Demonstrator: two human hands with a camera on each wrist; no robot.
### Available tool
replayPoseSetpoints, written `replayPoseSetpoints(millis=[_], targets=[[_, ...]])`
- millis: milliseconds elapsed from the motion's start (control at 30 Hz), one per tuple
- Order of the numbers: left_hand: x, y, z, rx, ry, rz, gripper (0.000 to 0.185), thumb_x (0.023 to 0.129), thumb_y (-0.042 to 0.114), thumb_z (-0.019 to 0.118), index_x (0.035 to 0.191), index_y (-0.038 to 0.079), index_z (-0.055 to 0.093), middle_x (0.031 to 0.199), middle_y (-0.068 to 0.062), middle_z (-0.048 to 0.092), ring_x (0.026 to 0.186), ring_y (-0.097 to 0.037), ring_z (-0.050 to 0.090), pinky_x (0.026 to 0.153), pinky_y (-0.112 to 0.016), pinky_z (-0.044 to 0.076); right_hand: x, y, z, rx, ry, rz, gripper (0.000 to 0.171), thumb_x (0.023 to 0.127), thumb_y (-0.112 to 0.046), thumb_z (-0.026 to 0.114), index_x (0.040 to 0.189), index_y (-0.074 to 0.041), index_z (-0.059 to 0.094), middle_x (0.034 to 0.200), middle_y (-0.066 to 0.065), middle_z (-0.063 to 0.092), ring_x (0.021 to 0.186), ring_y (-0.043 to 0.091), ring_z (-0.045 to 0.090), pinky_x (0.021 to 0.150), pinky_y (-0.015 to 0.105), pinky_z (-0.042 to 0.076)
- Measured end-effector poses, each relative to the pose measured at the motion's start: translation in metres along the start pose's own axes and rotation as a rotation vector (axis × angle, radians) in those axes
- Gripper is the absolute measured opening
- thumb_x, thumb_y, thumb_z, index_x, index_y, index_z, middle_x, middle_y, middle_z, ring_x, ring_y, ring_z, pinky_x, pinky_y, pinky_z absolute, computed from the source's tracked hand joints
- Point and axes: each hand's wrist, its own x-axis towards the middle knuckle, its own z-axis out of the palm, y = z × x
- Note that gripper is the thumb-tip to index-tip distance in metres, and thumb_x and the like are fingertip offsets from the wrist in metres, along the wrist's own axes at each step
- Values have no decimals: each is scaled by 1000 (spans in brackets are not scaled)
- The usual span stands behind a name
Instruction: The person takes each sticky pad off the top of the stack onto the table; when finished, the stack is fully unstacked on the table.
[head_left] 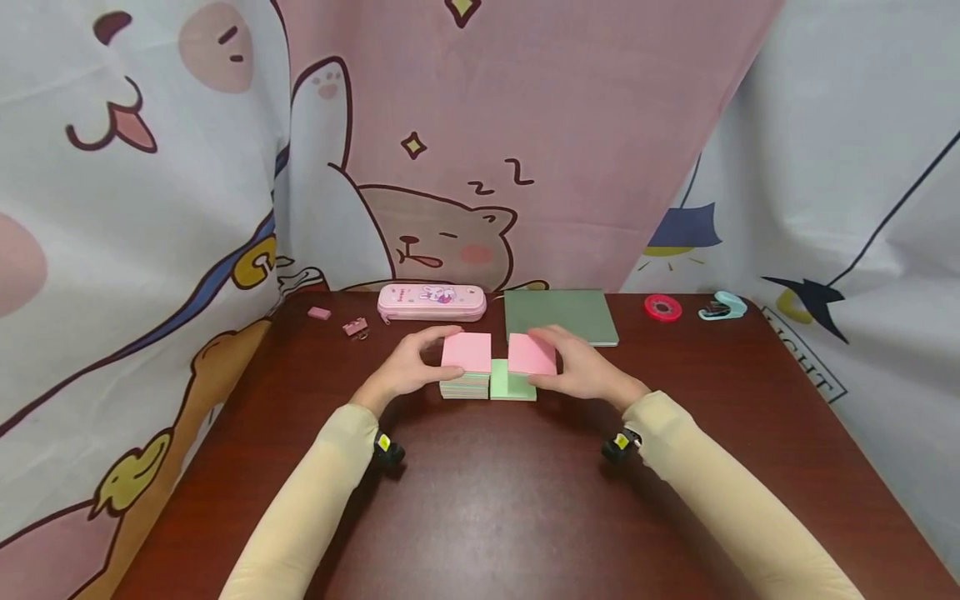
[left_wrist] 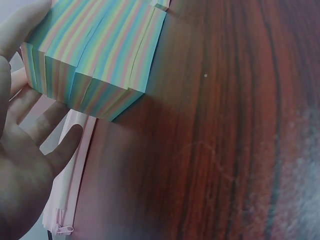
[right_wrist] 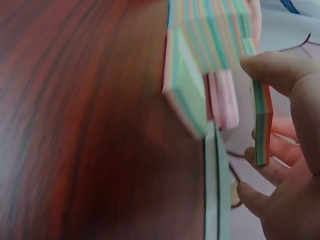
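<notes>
A stack of coloured sticky notes with a pink top sheet [head_left: 465, 371] stands at the middle of the dark wooden table [head_left: 495, 500]. My left hand [head_left: 431, 358] grips it from the left, and its striped side [left_wrist: 95, 55] fills the left wrist view. Touching it on the right is a lower stack with a green top [head_left: 512, 387]. My right hand [head_left: 551, 360] pinches a thin pink-topped wad of notes [head_left: 531, 354] and holds it tilted just above the green stack. In the right wrist view the wad [right_wrist: 262, 125] sits between thumb and fingers, next to the green stack [right_wrist: 187, 100].
Along the back edge lie a pink pencil case [head_left: 431, 302], a green notebook [head_left: 561, 317], a red tape roll [head_left: 663, 307] and a teal stapler [head_left: 722, 307]. A pink eraser [head_left: 319, 313] and a binder clip [head_left: 356, 327] sit at the back left. A cartoon curtain hangs behind.
</notes>
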Motion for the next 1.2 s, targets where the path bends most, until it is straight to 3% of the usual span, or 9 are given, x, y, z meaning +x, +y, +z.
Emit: replayPoseSetpoints(millis=[267,467,767,1200], targets=[[-1,-1,0,-1,9,-1,73,84,24,91,149,14,59,146,-5,64,136,-31,58,114,-55,46,-29,26,-8,-20,-54,49,78,82,-26,86,149,0,54,143,13,60,125,30,58,104,54,52],[-1,-3,1,-3,1,5,76,84,22,91,151,8,57,145,-7,64,134,-31,60,112,-54,48,-42,38,-6,-40,-90,94,78,83,-27,87,149,-2,54,143,15,60,128,32,58,108,57,50],[0,-5,1,-2,11,9,75,84,23,91,150,9,57,146,-6,64,134,-31,60,112,-54,48,-45,43,-1,-51,-78,58,75,83,-28,88,145,2,57,139,16,62,126,33,59,108,58,48],[0,-4,1,-24,12,13,76,84,21,91,150,7,57,145,-8,65,132,-32,61,111,-53,50,-43,40,1,-56,-108,86,75,85,-30,88,147,-3,57,143,13,62,131,32,56,111,57,46]])
